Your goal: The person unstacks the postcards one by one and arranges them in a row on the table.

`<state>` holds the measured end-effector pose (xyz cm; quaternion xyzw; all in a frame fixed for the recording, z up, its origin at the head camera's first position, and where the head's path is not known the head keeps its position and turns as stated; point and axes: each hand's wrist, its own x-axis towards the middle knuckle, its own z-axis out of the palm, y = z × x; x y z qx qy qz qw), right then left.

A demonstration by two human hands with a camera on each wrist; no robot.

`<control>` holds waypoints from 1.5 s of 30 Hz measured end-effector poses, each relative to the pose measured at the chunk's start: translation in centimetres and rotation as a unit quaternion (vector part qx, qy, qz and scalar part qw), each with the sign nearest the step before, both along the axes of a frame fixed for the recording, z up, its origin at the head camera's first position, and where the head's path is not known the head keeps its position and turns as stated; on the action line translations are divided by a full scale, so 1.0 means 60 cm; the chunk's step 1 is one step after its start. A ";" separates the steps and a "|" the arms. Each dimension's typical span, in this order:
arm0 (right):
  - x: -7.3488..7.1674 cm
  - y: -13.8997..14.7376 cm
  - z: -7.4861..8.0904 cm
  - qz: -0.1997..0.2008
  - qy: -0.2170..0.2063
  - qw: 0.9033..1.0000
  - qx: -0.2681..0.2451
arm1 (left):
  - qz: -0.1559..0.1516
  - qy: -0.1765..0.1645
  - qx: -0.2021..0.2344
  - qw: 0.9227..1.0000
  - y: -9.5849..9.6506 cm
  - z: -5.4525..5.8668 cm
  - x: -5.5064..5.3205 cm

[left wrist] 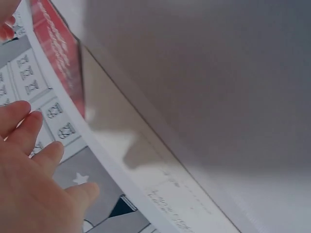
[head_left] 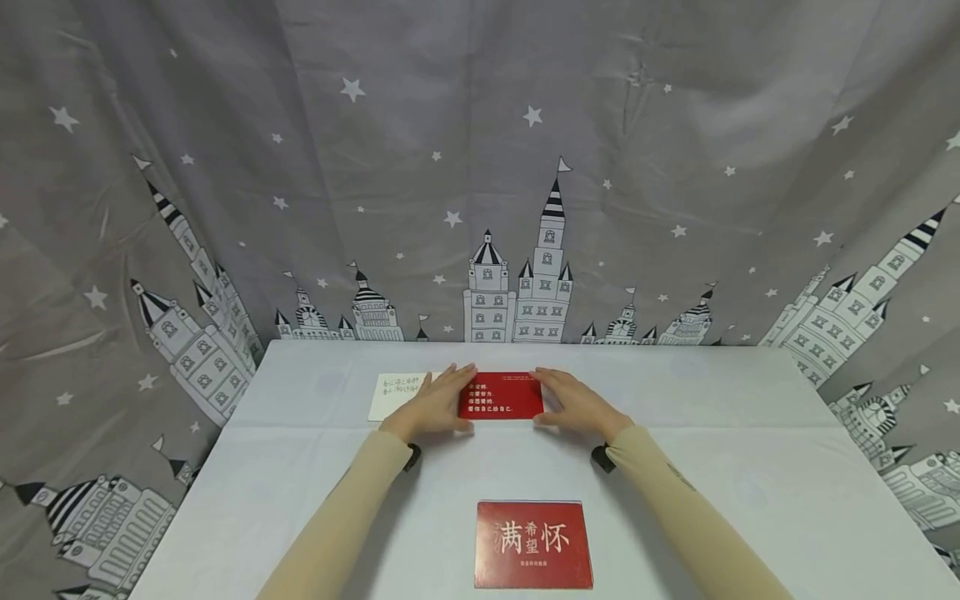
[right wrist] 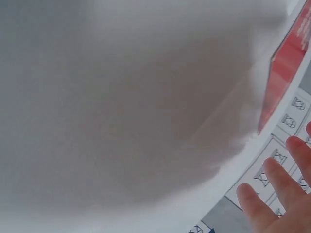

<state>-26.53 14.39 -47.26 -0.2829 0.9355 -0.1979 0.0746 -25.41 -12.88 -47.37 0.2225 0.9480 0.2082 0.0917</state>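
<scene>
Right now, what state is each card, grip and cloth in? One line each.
Far red card: flat, lettering up
White card: flat, writing up, partly hidden
Near red card: flat, lettering up, untouched
Left grip: fingers spread, at the far red card's left edge
Right grip: fingers spread, at its right edge
Tablecloth: spread, creased
Backdrop cloth: hanging, creased

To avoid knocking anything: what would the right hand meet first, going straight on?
The right hand would likely meet the far red card first; whether they already touch is unclear.

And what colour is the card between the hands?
The card is red with pale lettering; clearest in the head view.
</scene>
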 end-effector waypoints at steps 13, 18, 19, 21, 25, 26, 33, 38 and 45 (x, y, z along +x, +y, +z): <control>0.030 0.010 0.013 0.014 0.010 0.999 -0.037 | -0.025 0.004 0.016 1.000 0.007 0.010 0.042; 0.046 0.011 0.012 0.012 0.000 0.998 -0.056 | -0.035 0.011 0.017 0.999 0.008 0.015 0.056; 0.050 0.011 0.012 0.013 0.001 0.998 -0.059 | -0.036 0.012 0.019 0.999 0.008 0.017 0.059; 0.055 0.011 0.013 0.012 0.001 0.998 -0.062 | -0.039 0.016 0.023 0.999 0.009 0.022 0.065; 0.069 0.013 0.016 0.008 0.004 0.998 -0.068 | -0.050 0.024 0.033 0.998 0.009 0.028 0.079; 0.072 0.014 0.017 0.005 0.005 0.998 -0.067 | -0.053 0.025 0.033 0.998 0.009 0.029 0.083; 0.095 0.015 0.020 0.002 0.020 0.998 -0.060 | -0.084 0.041 0.038 0.995 0.013 0.029 0.108; 0.115 0.016 0.024 0.005 0.017 0.998 -0.063 | -0.094 0.048 0.037 0.994 0.021 0.032 0.126; 0.142 0.020 0.022 0.004 0.014 0.998 -0.065 | -0.108 0.050 0.029 0.992 0.028 0.034 0.148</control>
